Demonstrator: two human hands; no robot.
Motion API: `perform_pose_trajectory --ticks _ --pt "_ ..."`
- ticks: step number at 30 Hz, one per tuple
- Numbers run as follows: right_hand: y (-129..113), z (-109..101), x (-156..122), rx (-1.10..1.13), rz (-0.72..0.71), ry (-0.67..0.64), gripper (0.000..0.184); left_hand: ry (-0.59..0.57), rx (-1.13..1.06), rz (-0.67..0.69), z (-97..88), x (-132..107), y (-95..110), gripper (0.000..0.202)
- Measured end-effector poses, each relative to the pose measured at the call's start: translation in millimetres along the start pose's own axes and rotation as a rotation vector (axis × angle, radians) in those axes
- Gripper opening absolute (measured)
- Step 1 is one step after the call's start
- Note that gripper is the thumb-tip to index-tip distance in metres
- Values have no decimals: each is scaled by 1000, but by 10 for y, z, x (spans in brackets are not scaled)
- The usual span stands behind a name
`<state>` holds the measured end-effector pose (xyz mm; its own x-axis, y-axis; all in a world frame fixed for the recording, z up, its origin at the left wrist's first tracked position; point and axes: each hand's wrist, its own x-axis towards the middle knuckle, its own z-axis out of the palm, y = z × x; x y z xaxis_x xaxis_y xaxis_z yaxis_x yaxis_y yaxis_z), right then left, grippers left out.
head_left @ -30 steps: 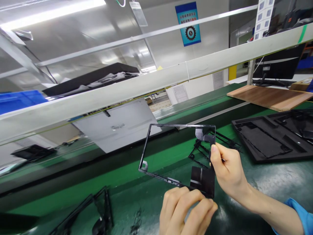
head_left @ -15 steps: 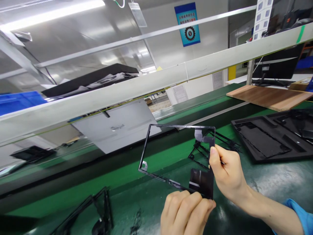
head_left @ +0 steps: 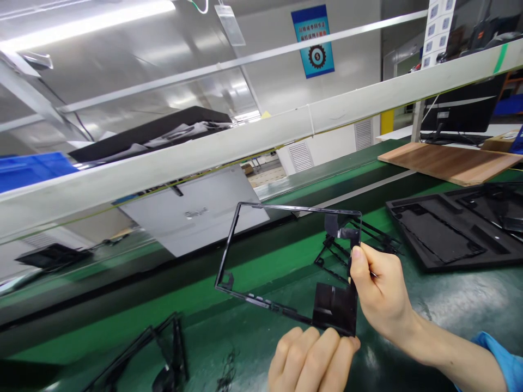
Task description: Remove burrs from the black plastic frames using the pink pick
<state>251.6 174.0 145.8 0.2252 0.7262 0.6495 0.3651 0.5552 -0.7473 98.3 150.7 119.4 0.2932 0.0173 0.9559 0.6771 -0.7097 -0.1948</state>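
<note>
A thin black rectangular frame (head_left: 281, 207), mostly hollow, is held up tilted above the green work surface. A dark flat panel (head_left: 335, 306) fills its lower right corner, and a dark tab sits in the upper right one. My right hand (head_left: 379, 283) pinches the right side, thumb on the near face. At the bottom edge, near the lower right corner, the fingers of my left hand (head_left: 312, 356) are closed on the frame; its thumb is mostly hidden. More black frames (head_left: 333, 256) lie on the surface behind the held one.
A black foam tray (head_left: 441, 258) with dark frames in it lies at the right, below a wooden board (head_left: 449, 160). Black frame parts (head_left: 175, 348) rest at lower left beside dark scraps (head_left: 227, 373). A white shelf beam (head_left: 245, 139) crosses above the bench.
The frame has turned in my hands, its left side now reaching farther left and showing wider. Its corner tabs look darker. Both hands keep nearly the same place and hold.
</note>
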Motion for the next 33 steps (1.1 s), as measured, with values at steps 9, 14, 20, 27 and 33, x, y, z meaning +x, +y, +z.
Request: perform_pose_trajectory --ticks 9,14,20,27,33 --pt "-4 -26 -56 -77 -167 61 36 -169 23 42 -87 -8 -26 21" --pt "-64 -58 -25 -149 -316 101 35 -324 -89 -51 -132 27 -40 20" --pt "-88 -93 26 -153 -300 111 35 -372 -236 -175 -173 62 -84 22" --pt "-49 -86 13 -91 -153 86 38 -274 -215 -122 -196 96 -70 15" --pt "14 -25 -4 31 48 48 43 -263 -174 -86 -208 121 -107 11"
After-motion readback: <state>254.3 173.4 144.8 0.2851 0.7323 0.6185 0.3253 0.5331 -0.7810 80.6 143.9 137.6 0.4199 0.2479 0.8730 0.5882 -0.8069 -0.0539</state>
